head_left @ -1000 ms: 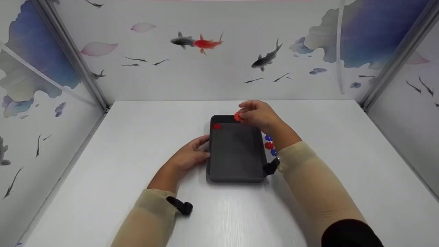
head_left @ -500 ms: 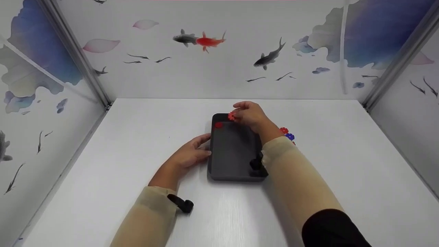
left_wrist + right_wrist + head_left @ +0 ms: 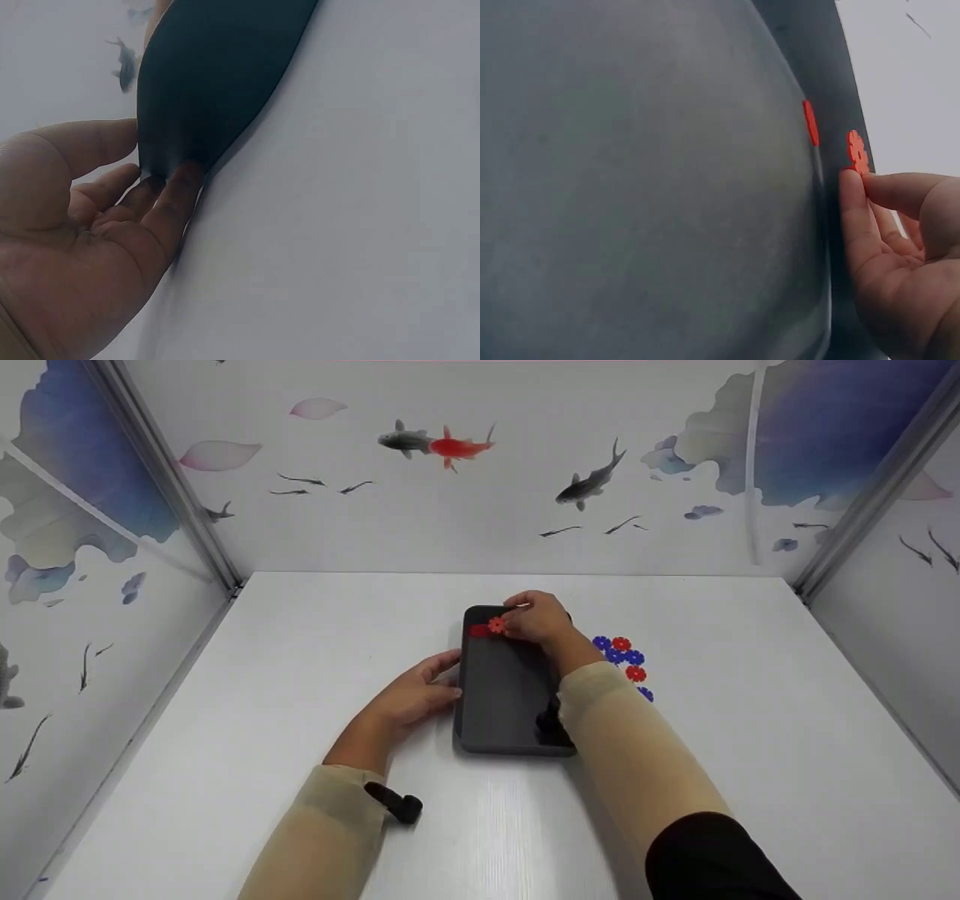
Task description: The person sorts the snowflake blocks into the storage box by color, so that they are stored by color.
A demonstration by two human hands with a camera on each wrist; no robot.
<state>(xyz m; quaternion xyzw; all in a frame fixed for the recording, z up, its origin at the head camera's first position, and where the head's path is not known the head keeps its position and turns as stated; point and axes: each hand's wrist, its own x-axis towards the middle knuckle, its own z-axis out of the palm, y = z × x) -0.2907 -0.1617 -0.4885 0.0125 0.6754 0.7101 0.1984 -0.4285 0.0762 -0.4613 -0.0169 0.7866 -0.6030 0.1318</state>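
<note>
A dark grey rectangular tray [image 3: 499, 697] lies on the white table. Over its far end, my right hand [image 3: 534, 619] pinches a red flower-shaped plastic disc [image 3: 496, 625] between thumb and fingertips. The right wrist view shows this held disc [image 3: 856, 151] standing on edge, near the tray's end wall. Another red flower-shaped disc [image 3: 478, 631] lies in the tray's far left corner, just left of the held one. My left hand [image 3: 412, 697] touches the tray's left side; in the left wrist view its fingertips rest against the tray's outer wall [image 3: 217, 67].
Right of the tray, several blue and red flower-shaped discs [image 3: 621, 644] lie in a loose cluster on the table [image 3: 720, 720], partly hidden by my right forearm. White panels [image 3: 480, 525] printed with fish close off the back and sides.
My right hand has moved left and lowered toward the tray's far left corner with the red disc. More discs on the right have come into view. My left hand has stayed at the tray.
</note>
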